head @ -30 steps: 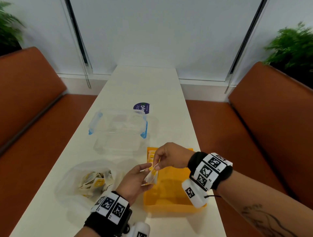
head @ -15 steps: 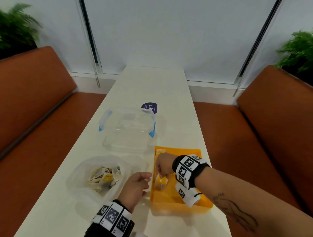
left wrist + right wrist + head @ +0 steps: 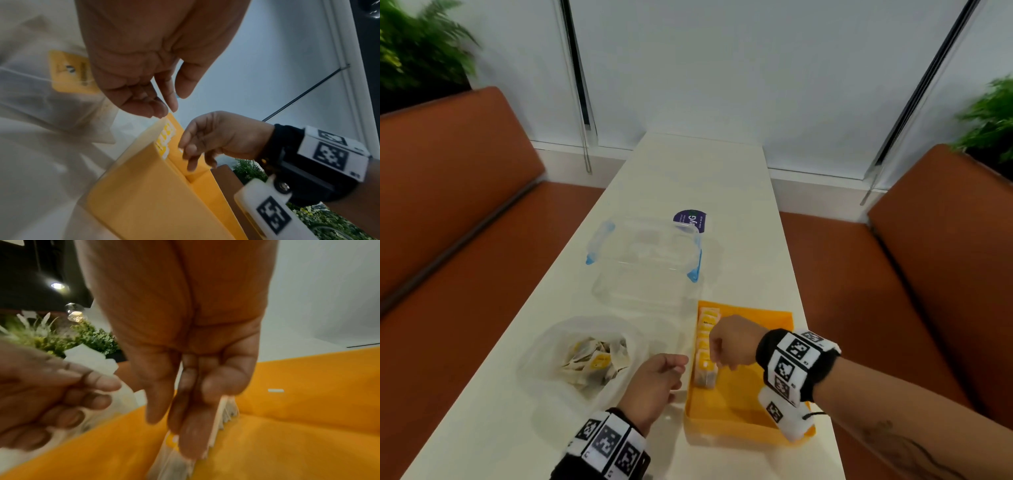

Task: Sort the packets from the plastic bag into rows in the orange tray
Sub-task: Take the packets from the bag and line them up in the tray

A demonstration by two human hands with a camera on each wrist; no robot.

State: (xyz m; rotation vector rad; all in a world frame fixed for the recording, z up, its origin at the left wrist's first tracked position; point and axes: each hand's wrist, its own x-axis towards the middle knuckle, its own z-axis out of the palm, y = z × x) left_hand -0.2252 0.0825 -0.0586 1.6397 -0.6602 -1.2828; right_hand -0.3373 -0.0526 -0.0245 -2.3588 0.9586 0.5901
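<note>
The orange tray (image 3: 750,394) lies on the near right of the white table. A row of yellow-and-white packets (image 3: 707,325) stands along its left wall. My right hand (image 3: 717,365) reaches down over that row, and its straight fingers (image 3: 185,434) touch the nearest upright packet (image 3: 705,377); the thumb stays apart from it. My left hand (image 3: 671,373) hovers just left of the tray with loosely curled fingers (image 3: 162,104) holding nothing. The clear plastic bag (image 3: 592,359) with several more packets lies left of that hand.
A clear lidded container (image 3: 647,260) with blue clips sits behind the tray and bag, with a purple sticker (image 3: 690,219) beyond it. Orange-brown benches (image 3: 928,274) flank the narrow table. The tray's right part holds no packets.
The right hand took the packet from between both hands and lowered it into the tray's left row. The left hand let go and drew back beside the tray.
</note>
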